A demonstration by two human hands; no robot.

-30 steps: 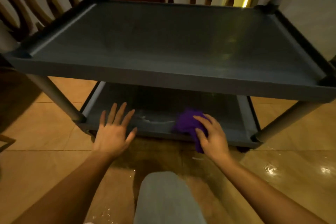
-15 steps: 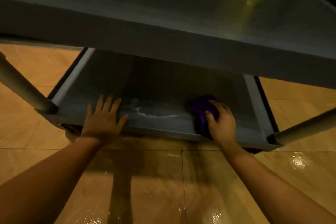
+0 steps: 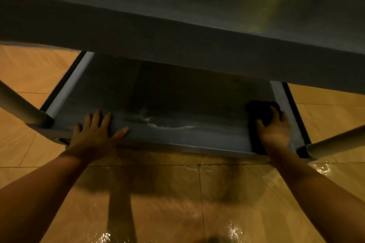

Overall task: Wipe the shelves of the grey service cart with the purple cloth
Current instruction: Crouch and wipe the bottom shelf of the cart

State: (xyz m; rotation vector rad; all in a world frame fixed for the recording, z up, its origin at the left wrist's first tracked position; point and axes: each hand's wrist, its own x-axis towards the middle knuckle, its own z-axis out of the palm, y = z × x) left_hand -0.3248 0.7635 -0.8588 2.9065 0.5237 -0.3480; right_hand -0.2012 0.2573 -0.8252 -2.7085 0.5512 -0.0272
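Right hand (image 3: 273, 130), gripping the cloth (image 3: 260, 111), has slid to the lower shelf's (image 3: 177, 134) right corner; left hand (image 3: 94, 134) stays spread flat; streak (image 3: 167, 125) remains.

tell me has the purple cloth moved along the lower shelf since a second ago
Yes. The purple cloth, under the right hand, has slid right along the lower shelf, from near its middle to the right rim.

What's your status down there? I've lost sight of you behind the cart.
Left hand flat on lower shelf front edge. Right hand pressing purple cloth at right end. Whitish streak mid-shelf. Nothing blocking.
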